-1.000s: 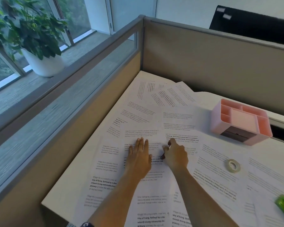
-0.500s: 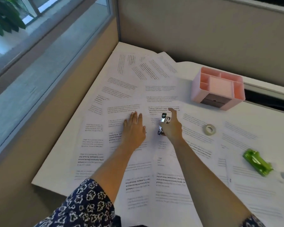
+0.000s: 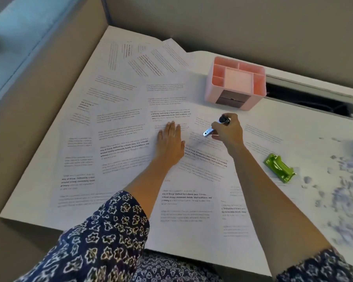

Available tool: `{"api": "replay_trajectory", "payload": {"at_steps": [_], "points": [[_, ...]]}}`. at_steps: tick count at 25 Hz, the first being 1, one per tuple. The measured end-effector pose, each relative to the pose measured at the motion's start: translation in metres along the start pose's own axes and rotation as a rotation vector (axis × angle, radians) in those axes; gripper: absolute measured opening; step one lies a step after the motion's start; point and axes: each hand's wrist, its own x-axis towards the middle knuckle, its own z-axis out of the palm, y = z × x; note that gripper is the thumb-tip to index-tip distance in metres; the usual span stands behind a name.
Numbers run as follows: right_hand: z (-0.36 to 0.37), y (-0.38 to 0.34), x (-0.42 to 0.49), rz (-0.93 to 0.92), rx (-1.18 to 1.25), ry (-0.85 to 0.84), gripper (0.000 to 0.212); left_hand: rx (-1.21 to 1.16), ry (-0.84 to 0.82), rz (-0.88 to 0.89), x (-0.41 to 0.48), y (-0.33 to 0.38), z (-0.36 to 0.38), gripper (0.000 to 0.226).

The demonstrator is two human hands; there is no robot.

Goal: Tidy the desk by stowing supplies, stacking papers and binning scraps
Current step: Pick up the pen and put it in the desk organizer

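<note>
Printed paper sheets (image 3: 118, 127) lie spread over the white desk (image 3: 306, 127). My left hand (image 3: 170, 142) rests flat on the sheets with straight fingers. My right hand (image 3: 227, 130) grips a small black and silver stapler (image 3: 215, 126), lifted a little above the papers. A pink desk organiser (image 3: 235, 82) with several compartments stands just beyond my right hand. A green stapler-like tool (image 3: 279, 167) lies to the right. Torn paper scraps (image 3: 342, 192) are scattered at the far right.
Beige partition walls (image 3: 212, 23) close the desk at the back and left. A dark cable slot (image 3: 310, 98) runs along the back edge, right of the organiser. The desk's front edge is near my body.
My right hand has lifted the small stapler off the papers and moved it right, towards the organiser. My left hand stays flat on the sheets. The view has tilted down.
</note>
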Motion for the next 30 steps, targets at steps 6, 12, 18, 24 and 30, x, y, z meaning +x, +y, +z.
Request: {"api": "replay_trajectory", "payload": {"at_steps": [6, 12, 18, 24, 30], "points": [[-0.029, -0.021, 0.027, -0.133, 0.003, 0.031, 0.027, -0.017, 0.052, -0.034, 0.018, 0.032, 0.018, 0.063], [-0.036, -0.054, 0.072, -0.288, -0.042, 0.048, 0.039, 0.023, 0.160, -0.050, 0.024, 0.043, 0.042, 0.066], [-0.031, -0.081, 0.119, -0.529, -0.228, 0.053, 0.041, 0.042, 0.221, -0.062, 0.022, 0.041, 0.052, 0.066], [-0.023, -0.080, 0.148, -0.556, -0.477, 0.013, 0.051, 0.056, 0.223, -0.075, 0.023, 0.042, 0.052, 0.067], [-0.015, -0.066, 0.154, -0.591, -0.665, -0.076, 0.051, 0.070, 0.217, -0.083, 0.023, 0.042, 0.052, 0.068]]}}
